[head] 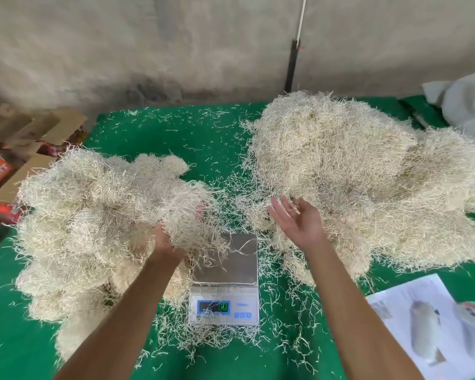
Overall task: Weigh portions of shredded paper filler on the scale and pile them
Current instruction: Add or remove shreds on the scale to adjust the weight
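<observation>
A small digital scale (pixel 225 292) stands on the green cloth in front of me, its steel pan almost bare with a few strands on it and its display lit. My left hand (pixel 162 242) grips a clump of shredded paper filler (pixel 187 212), held just left of and above the pan. Further left lies a pile of rounded portions (pixel 74 229). My right hand (pixel 296 218) hovers open, palm up, at the edge of the big loose heap of filler (pixel 354 174) on the right.
Loose strands litter the green table cover (pixel 176 138) around the scale. A printed sheet with pictures (pixel 428 325) lies at the front right. Cardboard boxes (pixel 25 138) sit off the table's left edge, white cloth (pixel 466 102) at the far right, a grey wall behind.
</observation>
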Tool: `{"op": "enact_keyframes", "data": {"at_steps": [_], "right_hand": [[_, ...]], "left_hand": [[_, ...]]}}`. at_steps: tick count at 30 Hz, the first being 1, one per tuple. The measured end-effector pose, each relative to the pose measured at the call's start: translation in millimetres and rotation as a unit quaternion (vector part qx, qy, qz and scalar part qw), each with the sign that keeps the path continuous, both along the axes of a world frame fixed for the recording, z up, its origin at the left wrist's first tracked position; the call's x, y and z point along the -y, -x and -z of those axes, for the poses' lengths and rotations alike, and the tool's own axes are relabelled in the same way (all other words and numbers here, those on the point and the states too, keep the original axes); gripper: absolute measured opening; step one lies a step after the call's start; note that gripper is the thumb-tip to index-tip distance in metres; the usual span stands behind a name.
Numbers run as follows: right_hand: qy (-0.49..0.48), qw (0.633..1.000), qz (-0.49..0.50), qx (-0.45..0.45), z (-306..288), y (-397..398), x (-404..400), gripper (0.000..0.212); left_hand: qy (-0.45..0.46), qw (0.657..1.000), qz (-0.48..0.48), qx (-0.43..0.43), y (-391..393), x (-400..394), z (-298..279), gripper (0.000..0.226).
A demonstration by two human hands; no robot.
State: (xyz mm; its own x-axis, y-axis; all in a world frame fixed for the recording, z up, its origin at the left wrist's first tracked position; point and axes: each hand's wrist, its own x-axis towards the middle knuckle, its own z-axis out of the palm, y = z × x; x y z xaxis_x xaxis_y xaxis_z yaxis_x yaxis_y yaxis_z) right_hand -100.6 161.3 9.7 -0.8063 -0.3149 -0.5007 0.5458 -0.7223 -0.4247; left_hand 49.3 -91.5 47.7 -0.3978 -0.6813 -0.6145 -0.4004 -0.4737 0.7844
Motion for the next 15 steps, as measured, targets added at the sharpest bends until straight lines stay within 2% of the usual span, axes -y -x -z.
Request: {"op": "enact_keyframes", "data": {"at_steps": [1,2,3,4,5,6,7,8,9,10,11,12,13,14,15], "right_hand": [[0.113,0.993,0.033,0.002,-4.8,-2.7,7.7,0.021],[0.202,0.977,0.065,0.010,-10.2,-4.9,12.8,0.023],[0.274,0.957,0.092,0.030,-13.5,-5.7,16.1,0.023],[0.251,0.963,0.094,0.035,-17.3,-8.8,18.6,0.028],[0.233,0.969,0.070,0.029,-17.3,-8.6,21.3,0.033],[0.142,0.990,0.025,-0.007,-17.7,-9.8,20.0,0.032],[0.029,0.996,-0.036,-0.078,-18.7,-15.5,23.6,0.027],[-0.134,0.973,-0.089,-0.167,-19.9,-23.1,29.3,0.026],[-0.272,0.917,-0.138,-0.256,-18.8,-31.2,37.8,0.028],[-0.359,0.858,-0.190,-0.315,-19.2,-40.4,46.7,0.029],[-0.398,0.817,-0.234,-0.346,-18.4,-47.6,56.3,0.033],[-0.407,0.785,-0.285,-0.369,-21.3,-55.0,65.6,0.044],[-0.406,0.755,-0.332,-0.393,-20.6,-58.5,73.7,0.054],[-0.419,0.716,-0.375,-0.413,-18.4,-59.3,77.0,0.057],[-0.432,0.689,-0.403,-0.420,-19.2,-60.0,80.5,0.049]], "left_hand": [[-0.003,1.000,0.020,-0.016,0.0,-3.8,5.3,0.068],[0.009,0.997,0.067,-0.020,-5.5,-8.1,2.1,0.070],[-0.013,0.997,0.073,-0.009,-4.0,-15.5,-7.0,0.073],[0.032,0.995,0.084,0.033,-1.5,-21.5,-12.6,0.073],[0.007,0.998,0.059,0.002,-3.0,-22.0,-10.1,0.065],[0.012,0.999,0.039,0.026,-4.0,-19.6,-11.2,0.053],[-0.027,0.999,0.020,0.007,-0.8,-10.9,-11.8,0.046],[0.008,0.999,0.036,0.038,3.8,-12.4,-13.7,0.045],[0.037,0.998,0.042,0.043,0.5,-7.3,-7.9,0.046],[0.087,0.988,0.094,0.081,-5.3,-5.4,-9.5,0.046],[0.086,0.988,0.108,0.072,-9.4,-3.4,-4.0,0.035],[0.072,0.988,0.121,0.067,-10.3,-0.7,5.0,0.013],[0.073,0.991,0.105,0.046,-10.7,3.5,15.3,0.014],[0.074,0.987,0.124,0.075,-8.5,2.1,17.9,0.032],[0.088,0.985,0.122,0.083,-6.7,1.6,12.1,0.042]]}}
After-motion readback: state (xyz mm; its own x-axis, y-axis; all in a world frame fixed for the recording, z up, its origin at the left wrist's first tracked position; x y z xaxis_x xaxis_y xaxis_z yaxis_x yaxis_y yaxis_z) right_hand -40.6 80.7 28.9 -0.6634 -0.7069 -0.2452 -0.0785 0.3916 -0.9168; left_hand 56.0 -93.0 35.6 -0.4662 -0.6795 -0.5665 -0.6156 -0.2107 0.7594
